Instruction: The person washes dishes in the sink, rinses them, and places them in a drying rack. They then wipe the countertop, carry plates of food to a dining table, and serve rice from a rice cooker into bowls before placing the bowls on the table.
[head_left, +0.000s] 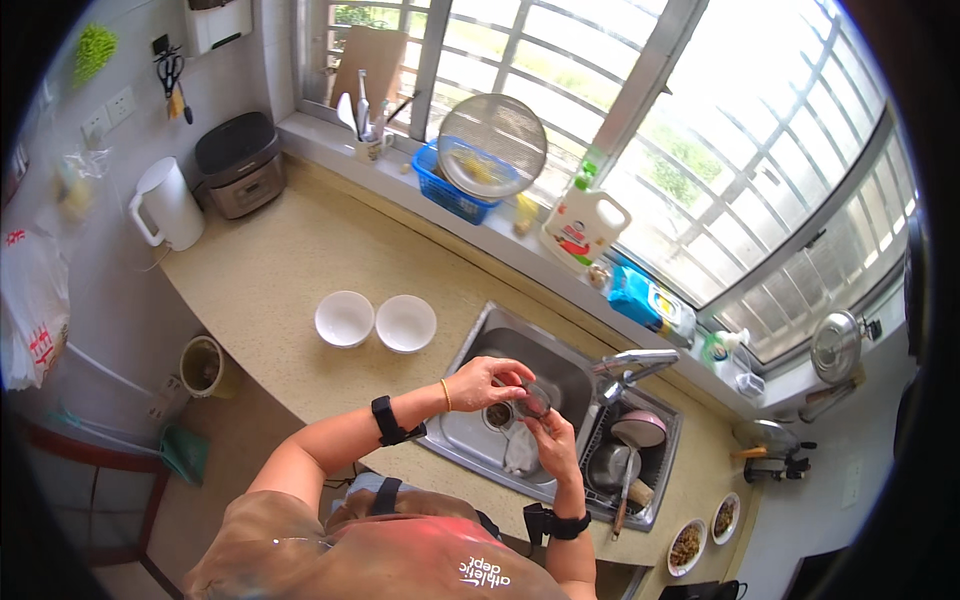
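Observation:
Over the stainless steel sink (577, 360), my right hand (553, 444) holds a small, round, see-through item (533, 400), perhaps a glass or lid. My left hand (491, 384) is at its upper left side with bent fingers touching it; whether they grip it cannot be told. Below my hands a pale cloth (521, 450) lies in the basin, beside the drain strainer (498, 414). The faucet (637, 361) reaches over the sink from the right. Two white bowls (344, 319) (406, 323) stand side by side on the counter, left of the sink.
A drying basin at the right holds a pink-rimmed bowl (639, 428), a metal pot (611, 466) and a long-handled utensil. Farther right stand two bowls of food (686, 547) (726, 519). On the sill are a blue basket (456, 189), a large jug (583, 229) and a wipes pack (651, 301).

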